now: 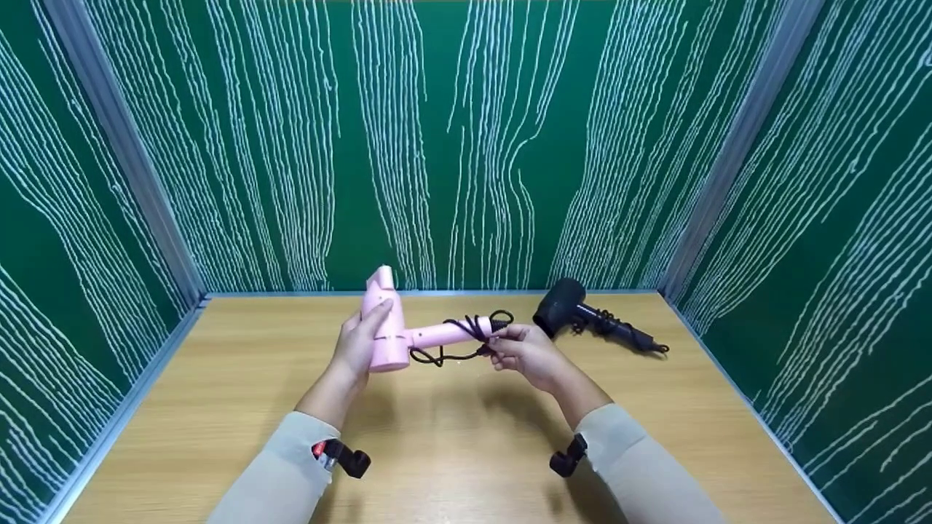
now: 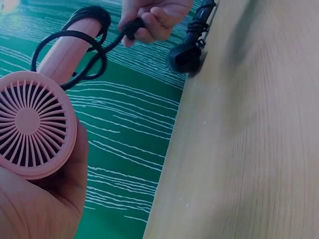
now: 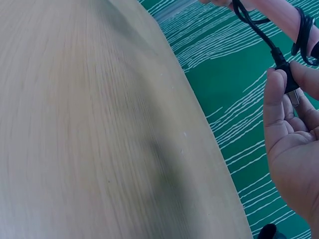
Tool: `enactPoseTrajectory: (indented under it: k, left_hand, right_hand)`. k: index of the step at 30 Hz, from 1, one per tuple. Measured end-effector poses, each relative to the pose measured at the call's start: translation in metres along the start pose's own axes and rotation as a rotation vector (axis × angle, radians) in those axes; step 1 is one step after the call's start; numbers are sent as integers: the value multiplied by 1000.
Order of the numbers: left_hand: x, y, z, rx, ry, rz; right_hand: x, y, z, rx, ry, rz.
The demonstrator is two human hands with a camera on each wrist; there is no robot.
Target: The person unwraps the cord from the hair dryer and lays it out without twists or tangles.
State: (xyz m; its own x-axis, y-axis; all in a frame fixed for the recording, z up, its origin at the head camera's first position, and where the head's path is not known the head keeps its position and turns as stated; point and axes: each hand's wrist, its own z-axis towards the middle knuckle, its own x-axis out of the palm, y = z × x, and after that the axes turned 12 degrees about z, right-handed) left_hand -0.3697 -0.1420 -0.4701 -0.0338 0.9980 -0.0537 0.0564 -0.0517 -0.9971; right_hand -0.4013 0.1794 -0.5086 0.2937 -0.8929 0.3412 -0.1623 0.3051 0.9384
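My left hand [image 1: 355, 340] grips a pink hair dryer [image 1: 389, 320] round its barrel, holding it above the table with the handle pointing right. The round slatted intake grille [image 2: 27, 122] shows in the left wrist view. A black cord [image 1: 441, 358] winds round the handle and hangs in loose loops. At the handle's end my right hand [image 1: 528, 355] pinches the cord's black plug [image 3: 287, 75] between thumb and fingers; a metal prong sticks out below it in the right wrist view.
A black hair dryer [image 1: 564, 302] lies at the table's back right, its cord wrapped round its handle. The wooden table [image 1: 451, 451] is bounded by green walls [image 1: 291, 145] with white wavy lines and grey metal corner posts [image 1: 717, 175].
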Motion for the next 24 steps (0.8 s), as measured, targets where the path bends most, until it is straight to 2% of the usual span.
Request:
enactPoseTrajectory:
  k: [10,19,24]
  left_hand:
    - [4,2,-2,-66,63,22]
    - [1,6,-4,-95,146,82]
    - [0,8,-6,-94,164,118]
  right_hand:
    - [-8,-5,2,12,-101,-57]
    - [-12,-6,3,-18,-110,-132]
    - [-12,-8,4,-31,-124,-182]
